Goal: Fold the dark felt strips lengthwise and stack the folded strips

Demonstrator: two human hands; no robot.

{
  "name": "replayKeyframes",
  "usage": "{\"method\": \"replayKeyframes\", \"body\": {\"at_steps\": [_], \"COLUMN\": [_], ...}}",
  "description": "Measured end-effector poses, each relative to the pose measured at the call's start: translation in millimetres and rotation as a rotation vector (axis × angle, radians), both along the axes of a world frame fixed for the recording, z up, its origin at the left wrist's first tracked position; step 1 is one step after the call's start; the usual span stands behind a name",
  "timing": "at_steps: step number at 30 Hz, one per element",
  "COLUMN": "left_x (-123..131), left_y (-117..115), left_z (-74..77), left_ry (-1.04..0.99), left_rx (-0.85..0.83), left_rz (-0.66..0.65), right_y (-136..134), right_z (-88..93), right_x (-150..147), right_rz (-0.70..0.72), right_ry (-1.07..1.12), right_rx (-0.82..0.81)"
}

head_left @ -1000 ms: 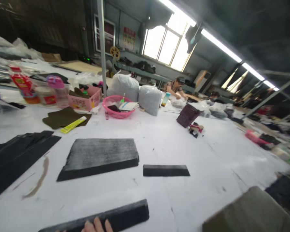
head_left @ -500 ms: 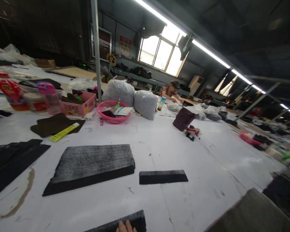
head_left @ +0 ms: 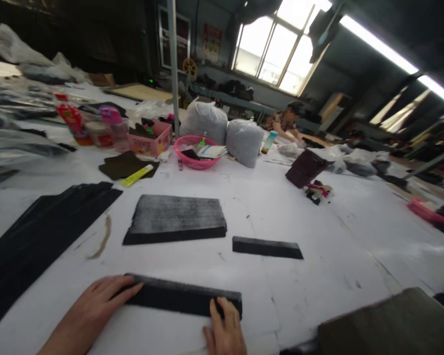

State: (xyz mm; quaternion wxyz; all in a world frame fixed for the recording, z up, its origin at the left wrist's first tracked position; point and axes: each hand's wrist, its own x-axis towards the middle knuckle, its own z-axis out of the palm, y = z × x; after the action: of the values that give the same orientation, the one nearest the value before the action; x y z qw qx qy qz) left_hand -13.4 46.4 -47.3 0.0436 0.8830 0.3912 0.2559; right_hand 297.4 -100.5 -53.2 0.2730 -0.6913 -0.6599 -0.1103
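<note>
A narrow black fabric strip point(head_left: 177, 294), apparently a folded or layered stack with a greyish far edge, lies on the white table just in front of me. My left hand point(head_left: 96, 308) is closed on its left end, thumb and fingers at the near and far edges. At the right end, my right hand point(head_left: 227, 329) grips the strip with bent fingers on top, the thumb lower at the near side. Farther off is a wide stack of black fabric pieces point(head_left: 179, 214) with a grey fuzzy top. To its right rests a second narrow black strip point(head_left: 267, 247).
Long black fabric point(head_left: 48, 231) spreads at left. Behind are a yellow tube point(head_left: 136, 175), a pink box point(head_left: 151, 140), a pink basket point(head_left: 196, 160) and stuffed bags point(head_left: 244, 140). Brown-grey material point(head_left: 392, 320) lies front right. A person point(head_left: 284, 123) leans over the far table.
My left hand has come into view and taken the strip's left end. The strip and my right hand show more fully, higher in the picture. The camera view has shifted.
</note>
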Motion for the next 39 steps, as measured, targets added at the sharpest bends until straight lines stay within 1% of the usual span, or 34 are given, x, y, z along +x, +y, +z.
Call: {"method": "replayKeyframes", "body": {"at_steps": [1,4,5,6,7,9,12,14,16,19,22,24,27,31,34,39], "left_x": [0,2,4,5,5,5,2,0,-2,-3,-5,-6,-8,-10,-11,-14], "left_y": [-2,-5,-5,-4,-3,-1,1,1,2,4,6,6,7,8,10,18], "left_z": [5.3,20.6,24.1,26.7,28.5,30.2,29.0,27.3,26.7,28.8,31.9,32.8,32.9,35.0,38.7,39.7], "left_ry": [0.023,-0.004,-0.024,-0.039,-0.033,-0.022,-0.041,-0.062,-0.076,-0.092,-0.083,-0.072,-0.075,-0.111,-0.097,-0.022], "left_rx": [-0.038,-0.126,-0.125,-0.121,-0.124,-0.12,-0.129,-0.145,-0.163,-0.187,-0.22,-0.236,-0.259,-0.299,-0.33,-0.361], "left_rz": [-0.009,-0.002,0.032,0.103,0.12,0.113,0.076,0.063,0.055,0.06,0.08,0.093,0.084,0.052,0.053,0.013], "right_y": [-4,-6,-6,-4,-3,-1,3,12,28,60,91,107,122,131,135,146], "right_z": [4.1,16.8,20.1,22.8,25.2,30.1,40.4,49.5,58.5,67.1,68.1,66.2,62.7,58.9,57.9,62.2], "right_x": [-1,-3,-3,-2,-1,2,4,-2,-17,-50,-83,-100,-115,-124,-127,-127], "right_rz": [-0.004,0.022,0.033,0.044,0.053,0.075,0.105,0.118,0.156,0.282,0.369,0.39,0.388,0.339,0.302,0.317], "right_ry": [0.003,0.027,0.037,0.043,0.047,0.058,0.107,0.143,0.167,0.184,0.151,0.109,0.047,-0.032,-0.073,-0.061], "right_rx": [-0.047,-0.141,-0.157,-0.174,-0.184,-0.202,-0.209,-0.194,-0.191,-0.283,-0.399,-0.46,-0.508,-0.531,-0.556,-0.624]}}
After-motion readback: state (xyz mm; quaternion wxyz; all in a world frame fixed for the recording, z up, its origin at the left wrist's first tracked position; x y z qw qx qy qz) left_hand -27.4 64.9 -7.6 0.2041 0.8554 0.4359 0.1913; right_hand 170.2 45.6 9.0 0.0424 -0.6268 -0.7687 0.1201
